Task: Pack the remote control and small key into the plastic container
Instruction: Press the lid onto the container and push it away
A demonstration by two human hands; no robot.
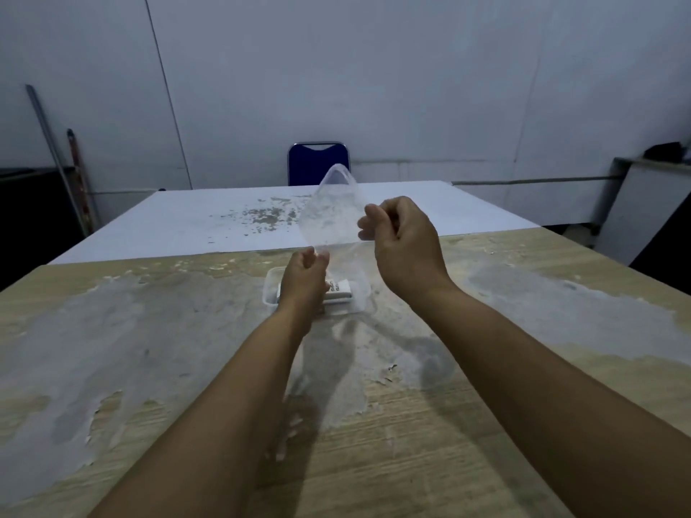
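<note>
A clear plastic container (272, 289) rests on the worn wooden table, with a white remote control (341, 291) lying inside it. Above it I hold the container's clear lid (331, 214) tilted upright in the air. My left hand (302, 278) pinches the lid's lower corner, right over the container. Higher and to the right, my right hand (402, 237) grips the lid's right edge. The small key is hidden from me.
The wooden table (149, 349) has patchy, peeling grey-white stains. Beyond it a white tabletop (187, 222) carries scattered specks. A blue chair (318, 162) stands at the far side. Poles lean against the wall at left, and a cabinet stands at right.
</note>
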